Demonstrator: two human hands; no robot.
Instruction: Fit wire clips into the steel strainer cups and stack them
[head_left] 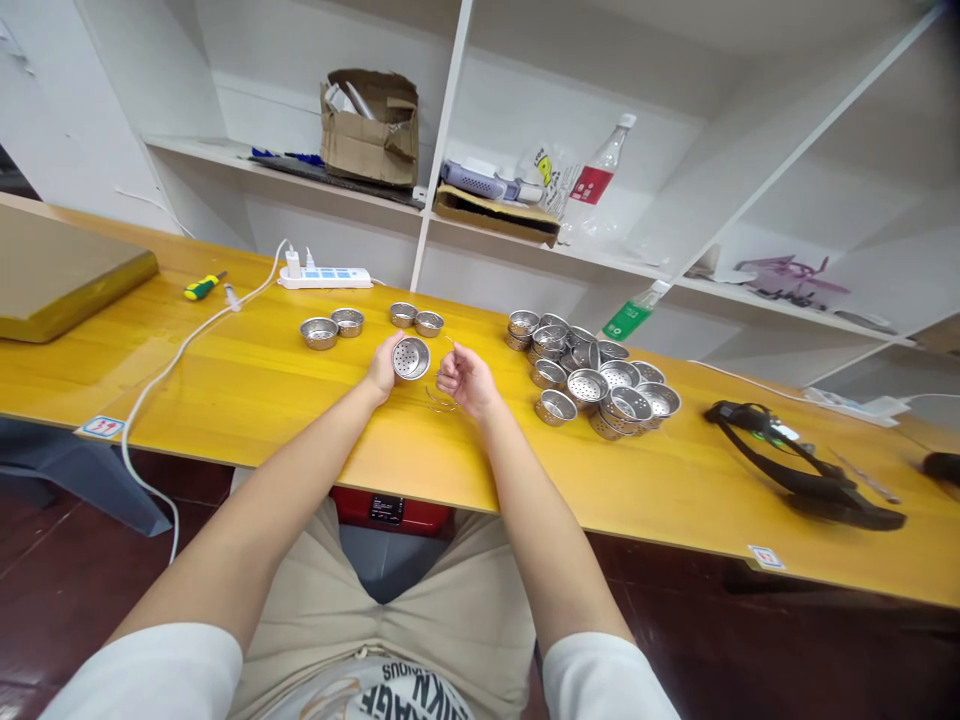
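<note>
Scanning from the left end of the yellow table (420, 455), I find 2 metal cups (320, 334) upright side by side in front of the power strip (326, 279), then 2 more cups (403, 315) nearer the middle, also upright. I judge these 4 to be sorted apart from the rest, though I cannot tell whether they are finished. Just in front of the second pair, the left hand (383, 368) is clamped on the side of a perforated cup (411, 358), tilted so its holed base shows to my camera. Beside it, the right hand (466, 380) has its fingers drawn together on what looks like a thin wire (441, 409), apart from the cup, so I judge this piece incomplete. Farther right sits a crowded pile of cups (589, 386), some stacked; I count it as likely the bulk left, but cannot confirm that none are done.
</note>
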